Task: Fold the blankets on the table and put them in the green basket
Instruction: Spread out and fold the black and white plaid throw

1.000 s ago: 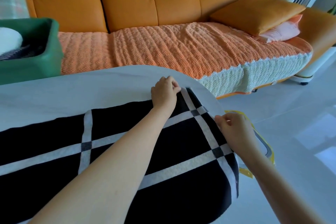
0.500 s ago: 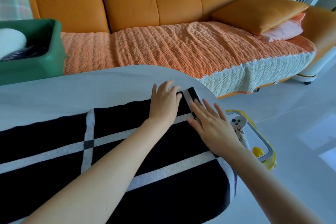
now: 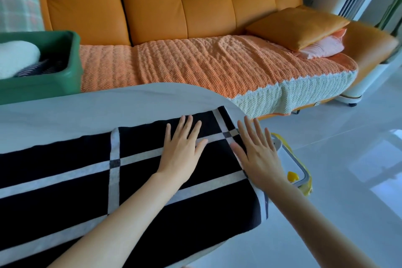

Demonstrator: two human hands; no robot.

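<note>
Item count, head view:

- Desk (image 3: 87, 111): one.
- Blanket (image 3: 65, 191) on the desk, black with white stripes: one.
- Green basket (image 3: 43, 85): one.
- Folded items visible in the basket: two, one white bundle (image 3: 15, 56) and one dark striped cloth (image 3: 39, 69).
- Grips: two, the left grip (image 3: 182, 148) and the right grip (image 3: 258, 154).
- Sofa (image 3: 206, 6): one.
- Knit throw (image 3: 195, 65) on the sofa seat: one.
- Cushions: three, one orange cushion (image 3: 298, 26), one pink cushion (image 3: 322, 47), one plaid cushion (image 3: 19, 8).
- Yellow-and-white object (image 3: 300, 178) on the floor: one.
</note>
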